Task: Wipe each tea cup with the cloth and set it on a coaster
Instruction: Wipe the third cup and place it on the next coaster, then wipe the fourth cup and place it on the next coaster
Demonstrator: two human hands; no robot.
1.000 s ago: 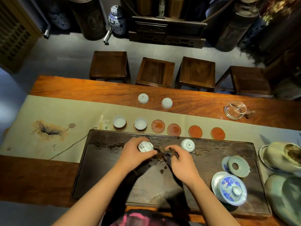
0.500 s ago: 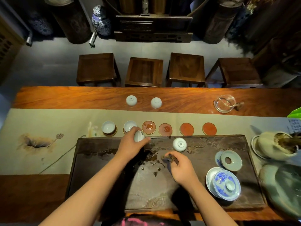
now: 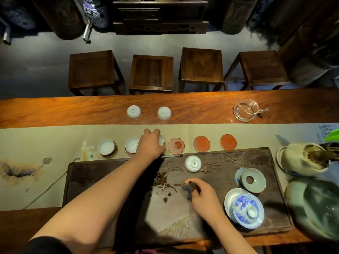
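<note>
White cups sit upright and seemingly empty on two coasters. Left hand grips a third cup over the next coaster. Right hand pinches the dark cloth on the tray; beyond, an inverted cup.

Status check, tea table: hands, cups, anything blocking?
Left hand grips third cup at its coaster. Right hand holds cloth on tray. Three coasters bare; next one unobstructed.

White cups, orange coasters (blue-flowered lidded bowl), lotus-painted runner
</note>
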